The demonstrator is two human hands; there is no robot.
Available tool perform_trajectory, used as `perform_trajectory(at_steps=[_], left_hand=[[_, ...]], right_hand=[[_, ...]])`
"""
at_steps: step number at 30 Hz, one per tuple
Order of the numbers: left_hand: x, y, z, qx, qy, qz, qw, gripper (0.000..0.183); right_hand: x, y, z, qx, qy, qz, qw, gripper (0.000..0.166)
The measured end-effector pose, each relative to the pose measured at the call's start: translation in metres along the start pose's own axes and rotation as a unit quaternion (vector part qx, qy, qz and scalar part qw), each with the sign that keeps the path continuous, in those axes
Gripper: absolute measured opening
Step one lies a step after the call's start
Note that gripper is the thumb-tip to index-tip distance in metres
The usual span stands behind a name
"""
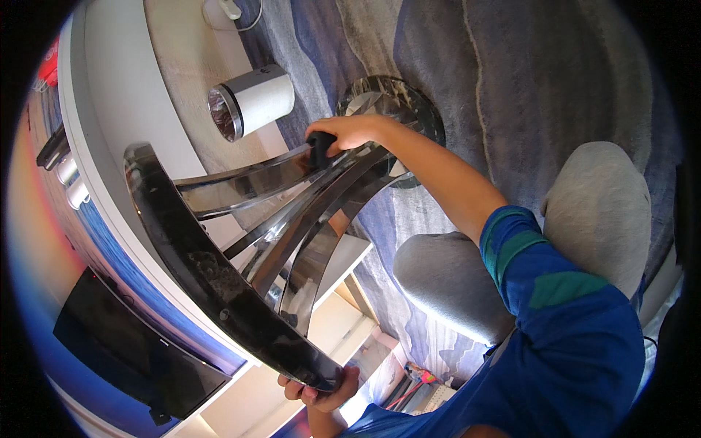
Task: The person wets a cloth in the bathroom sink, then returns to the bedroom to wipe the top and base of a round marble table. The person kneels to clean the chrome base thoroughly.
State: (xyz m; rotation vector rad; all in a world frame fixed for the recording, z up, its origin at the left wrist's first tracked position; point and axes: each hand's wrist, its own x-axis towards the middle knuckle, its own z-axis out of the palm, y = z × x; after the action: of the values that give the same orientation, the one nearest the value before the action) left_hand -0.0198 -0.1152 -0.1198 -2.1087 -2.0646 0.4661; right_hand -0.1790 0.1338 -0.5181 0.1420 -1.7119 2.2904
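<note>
A metal stand with shiny, curved chrome legs (315, 263) rises in front of me. Its round base (432, 109) rests on the carpet, and a long black curved piece (219, 284) crosses its other end. The black piece shows scuffs and a pale spot. My left hand (323, 390) grips the lower end of this piece, fingers curled around the edge. My right hand (353, 133) is closed on a small black item (320, 149), possibly a cloth, pressed against one chrome leg near the base. The fingertips are partly hidden behind the item.
A white bin (263, 101) with a metal rim and a plastic liner stands beside the cabinet (115, 65). A black flat screen (137, 339) is at the left. My knees (454, 282) are on the patterned grey-blue carpet (536, 71). A white power adapter (231, 9) lies at the top.
</note>
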Motion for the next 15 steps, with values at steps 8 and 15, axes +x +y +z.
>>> perform_trajectory(at_steps=[8, 15], left_hand=[[0.003, 0.01, -0.002, 0.013, 0.013, -0.017, 1.0, 0.037], [0.013, 0.009, 0.002, 0.002, 0.003, -0.021, 1.0, 0.049]], right_hand=[[0.032, -0.061, 0.037, -0.127, 0.072, -0.126, 0.981, 0.044], [0.074, -0.197, 0.049, -0.026, 0.297, -0.258, 0.919, 0.046]])
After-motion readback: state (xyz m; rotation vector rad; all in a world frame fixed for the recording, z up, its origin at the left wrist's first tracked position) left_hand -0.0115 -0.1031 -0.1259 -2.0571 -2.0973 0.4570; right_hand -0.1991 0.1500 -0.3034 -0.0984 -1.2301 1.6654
